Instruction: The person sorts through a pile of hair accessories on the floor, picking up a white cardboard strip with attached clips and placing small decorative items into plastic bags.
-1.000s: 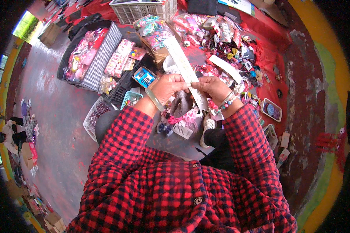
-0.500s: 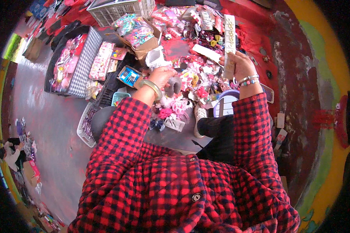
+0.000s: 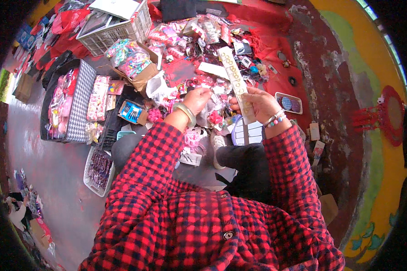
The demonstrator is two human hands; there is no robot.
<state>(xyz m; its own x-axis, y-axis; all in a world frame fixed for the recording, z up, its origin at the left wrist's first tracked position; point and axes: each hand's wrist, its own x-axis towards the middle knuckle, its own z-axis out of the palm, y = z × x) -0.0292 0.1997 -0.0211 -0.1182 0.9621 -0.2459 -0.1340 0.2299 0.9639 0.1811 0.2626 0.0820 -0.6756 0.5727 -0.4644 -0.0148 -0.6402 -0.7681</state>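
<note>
My right hand [image 3: 259,106] is closed on the lower end of a long pale strip [image 3: 233,76] with small gold-coloured pieces along it. The strip slants away to the far left, over a heap of hair accessories and small packets. Just left of it, my left hand [image 3: 196,100] is closed, thumb and fingertips pressed together; what they hold, if anything, is too small to make out. Beneath the hands lie a bright pink flower [image 3: 215,118], pink frilly pieces [image 3: 194,137] and a white card with dark clips [image 3: 190,158].
Left of the heap stand an open carton of colourful packets [image 3: 142,77], a checked box [image 3: 81,102] and a blue box [image 3: 130,111]. A white basket [image 3: 105,189] sits near my left knee. A grey crate [image 3: 142,28] stands farther back; a purple-rimmed round container [image 3: 253,136] sits by my right leg.
My view has shifted. The strip, nearly upright before, now leans to the far left, and my right hand has come lower and nearer my left hand. My left hand stays pinched.
</note>
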